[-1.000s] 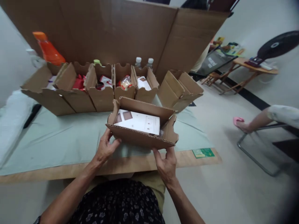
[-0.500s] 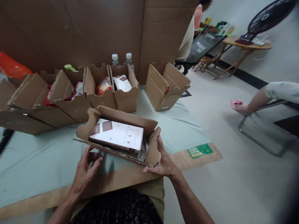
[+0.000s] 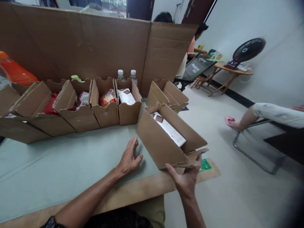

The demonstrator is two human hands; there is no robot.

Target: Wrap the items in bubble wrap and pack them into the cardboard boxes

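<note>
An open cardboard box (image 3: 156,142) stands tilted at the right side of the table, with a white printed carton (image 3: 169,129) lying inside it. My right hand (image 3: 186,177) grips the box's near end, thumb on the lower corner and fingers around the end flap. To the left of the box, my left hand (image 3: 129,160) is held over the cloth, fingers apart and nothing in it, not touching the box. Just behind the held box sits another open cardboard box (image 3: 158,93), partly hidden by it.
Several open cardboard boxes (image 3: 106,117) line the table's back, holding packets and a white box (image 3: 127,96). Behind them are two bottles (image 3: 133,76), an orange bottle (image 3: 16,71) and a tall cardboard panel (image 3: 78,44). A seated person's leg (image 3: 247,118) is at right.
The held box has moved right and turned, its near end now toward me. My left hand has shifted right, away from the box's side. The view has tilted up.
</note>
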